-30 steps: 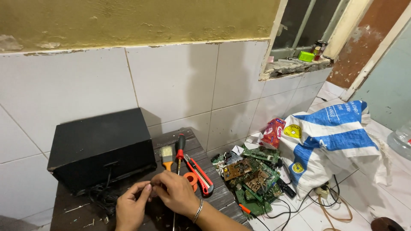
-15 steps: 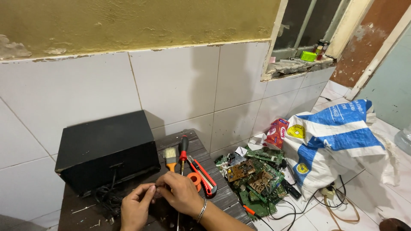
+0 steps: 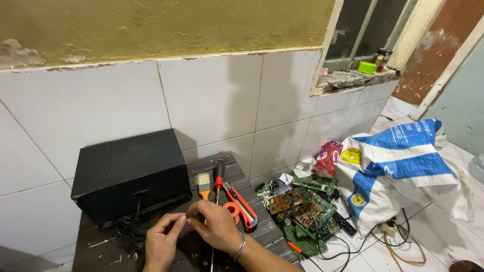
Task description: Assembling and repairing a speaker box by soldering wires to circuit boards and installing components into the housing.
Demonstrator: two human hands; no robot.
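Small item, probably a wire end (image 3: 184,217), pinched between the fingers of the left hand (image 3: 162,243) and right hand (image 3: 218,225), low over the dark wooden surface (image 3: 262,231) before the black box (image 3: 132,174). Fingertips pressed together; a short, steady grip suits fine work. Brush (image 3: 203,184), red screwdriver (image 3: 218,174) and cutter (image 3: 242,205) lie just beside.

One head-worn camera looks down and forward over a dark wooden table (image 3: 252,229). It faces a tiled wall (image 3: 212,100), close up.
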